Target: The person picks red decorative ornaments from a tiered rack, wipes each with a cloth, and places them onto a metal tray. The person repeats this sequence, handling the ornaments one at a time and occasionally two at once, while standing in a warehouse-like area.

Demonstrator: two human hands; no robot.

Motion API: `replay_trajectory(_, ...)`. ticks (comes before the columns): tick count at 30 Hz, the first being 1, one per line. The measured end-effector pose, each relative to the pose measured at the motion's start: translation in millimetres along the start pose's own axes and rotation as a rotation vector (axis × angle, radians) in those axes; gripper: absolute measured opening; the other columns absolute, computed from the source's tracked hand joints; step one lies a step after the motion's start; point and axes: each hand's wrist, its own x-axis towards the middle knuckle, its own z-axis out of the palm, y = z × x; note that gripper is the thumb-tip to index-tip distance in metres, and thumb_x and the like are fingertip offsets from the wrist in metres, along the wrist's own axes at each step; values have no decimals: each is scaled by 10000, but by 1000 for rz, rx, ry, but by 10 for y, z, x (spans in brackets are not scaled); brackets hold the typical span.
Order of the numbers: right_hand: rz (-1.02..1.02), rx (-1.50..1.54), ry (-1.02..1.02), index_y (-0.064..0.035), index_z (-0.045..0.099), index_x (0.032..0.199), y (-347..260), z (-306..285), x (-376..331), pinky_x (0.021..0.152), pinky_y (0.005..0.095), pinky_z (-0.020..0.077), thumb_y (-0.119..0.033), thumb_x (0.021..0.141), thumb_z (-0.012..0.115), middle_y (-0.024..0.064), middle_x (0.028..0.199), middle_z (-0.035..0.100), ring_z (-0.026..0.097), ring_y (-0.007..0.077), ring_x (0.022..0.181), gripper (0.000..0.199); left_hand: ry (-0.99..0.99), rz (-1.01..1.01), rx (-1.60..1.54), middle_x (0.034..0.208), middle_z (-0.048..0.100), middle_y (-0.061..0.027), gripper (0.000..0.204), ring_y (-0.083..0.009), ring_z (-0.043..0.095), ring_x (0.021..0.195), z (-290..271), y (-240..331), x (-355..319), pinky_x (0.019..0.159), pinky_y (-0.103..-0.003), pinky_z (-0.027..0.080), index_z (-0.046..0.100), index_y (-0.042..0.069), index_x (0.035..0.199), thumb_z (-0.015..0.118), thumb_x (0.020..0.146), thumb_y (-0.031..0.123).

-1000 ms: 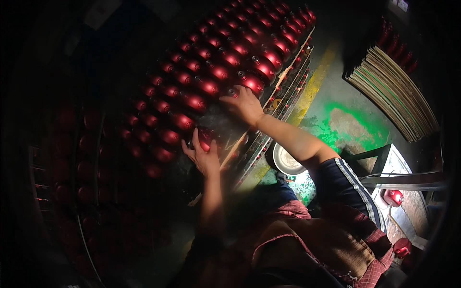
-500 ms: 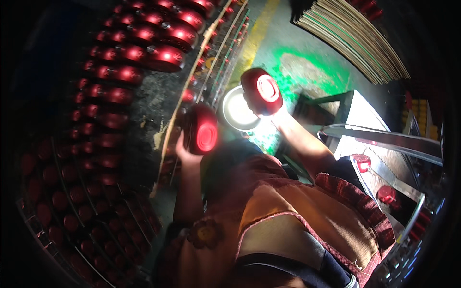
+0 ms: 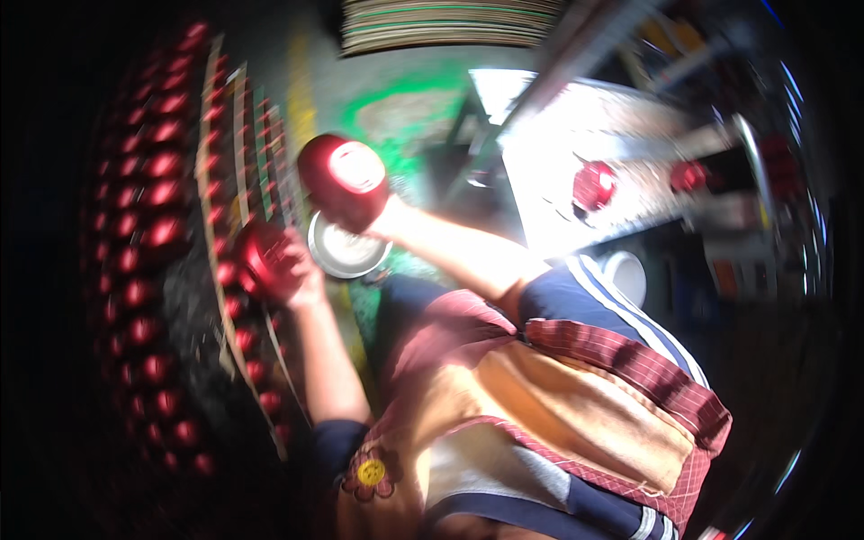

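My left hand (image 3: 304, 268) is wrapped round a glossy red pot-like metal vessel (image 3: 263, 256), beside the stacked racks on the left. A second vessel of the same kind (image 3: 331, 184) is gripped in my right hand (image 3: 385, 219), ahead and to the right of the first. Its flat base with bright rings faces up toward me. Most of my right fingers are hidden behind it. Below the right-hand vessel is a round white basin-like thing (image 3: 346, 256), partly covered by it. Both vessels are in the air and apart from each other.
Rows of red vessels (image 3: 162, 191) fill the left, bordered by the edges of stacked boards (image 3: 209, 153). A pile of flat sheets (image 3: 450, 22) lies at the far side. To the right, a brightly lit table (image 3: 544, 148) bears a red vessel (image 3: 594, 185) near a metal frame.
My view has swung right, so the lit table shows more fully. The left vessel has been turned, and its ringed base no longer shows. Both hands keep their hold.
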Motion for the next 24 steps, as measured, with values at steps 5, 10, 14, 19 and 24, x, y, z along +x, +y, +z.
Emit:
replay_trajectory(5, -405, -353, 297, -52, 602, 1284, 214, 349, -1195, 945, 510, 544, -324, 1017, 499, 156, 1222, 669, 668, 290, 1089, 395, 221, -74, 229, 1550, 372, -196, 820, -383, 561, 1206, 127, -246, -576, 855, -499, 556, 240, 39, 1556, 613, 903, 366)
replay_trajectory(10, -751, -565, 329, -27, 502, 1395, 364, 377, -3432, 1049, 515, 486, -315, 988, 577, 177, 1346, 589, 612, 304, 1200, 505, 520, 30, 1078, 1461, 494, -128, 599, -334, 490, 1330, 94, -1087, -1104, 1081, -517, 447, 430, 74, 1471, 539, 919, 279)
replay_trajectory(14, -1277, -707, 723, -57, 476, 1421, 214, 598, -5422, 1091, 448, 450, -237, 979, 528, 151, 1374, 573, 571, 290, 1249, 480, 442, -196, 1270, 1444, 487, -146, 615, -312, 506, 1305, -98, -2492, -895, 1096, -483, 430, 402, 78, 1489, 555, 897, 142)
replay_trajectory(19, -1889, -1336, 1349, -63, 592, 1337, -814, 1018, -6994, 1030, 345, 457, -148, 906, 684, 131, 1288, 615, 608, 251, 1152, 448, 67, -169, 1914, 1407, 510, -154, 622, -264, 537, 1241, -606, -4470, -36, 1076, -384, 421, 475, 83, 1460, 625, 862, 8)
replay_trajectory(24, -1839, -1997, 1850, -308, 669, 1269, -2247, 1059, -7215, 1038, 399, 441, -190, 807, 784, 171, 1277, 523, 526, 346, 1195, 490, -89, -90, 2351, 1387, 450, -205, 615, -369, 492, 1272, -1330, -6183, 433, 1093, -425, 397, 571, 215, 1391, 767, 817, 113)
